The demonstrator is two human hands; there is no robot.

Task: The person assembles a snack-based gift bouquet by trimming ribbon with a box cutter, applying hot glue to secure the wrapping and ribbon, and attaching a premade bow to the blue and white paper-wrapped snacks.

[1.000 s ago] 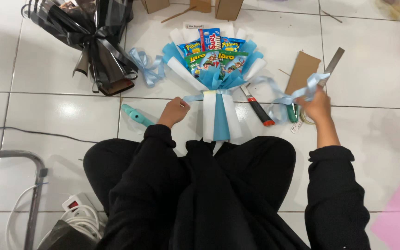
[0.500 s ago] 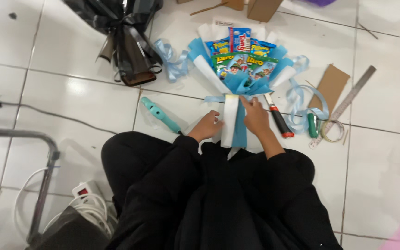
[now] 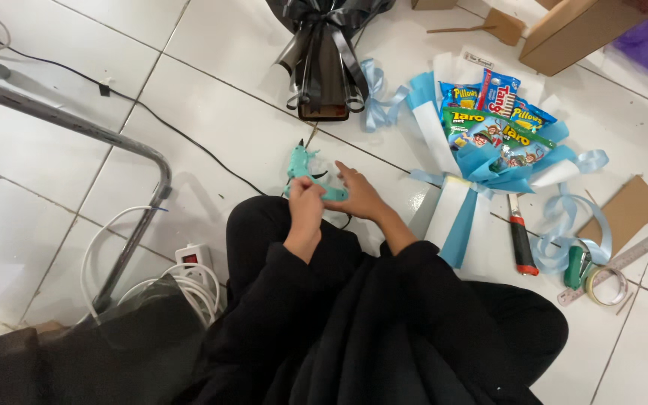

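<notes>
Head view: my left fingers (image 3: 305,196) are clamped on the teal glue gun (image 3: 307,174) lying on the floor, my right fingers (image 3: 350,182) spread over its body. A hot nozzle could burn me; its cord (image 3: 181,139) could snag.

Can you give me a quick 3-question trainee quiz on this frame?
1. True or false: both hands are at the teal glue gun.
2. Which lies directly right of the blue-and-white snack bouquet's wrapped stem? A) a red-handled cutter B) a black-wrapped bouquet C) a white power strip
3. Fill in: the metal ruler lies on the floor to the person's ____.

Key
1. True: the left hand grips its handle and the right hand rests on its rear end.
2. A: the red-handled cutter; the black-wrapped bouquet lies up top, the white power strip on the left.
3. right
</notes>
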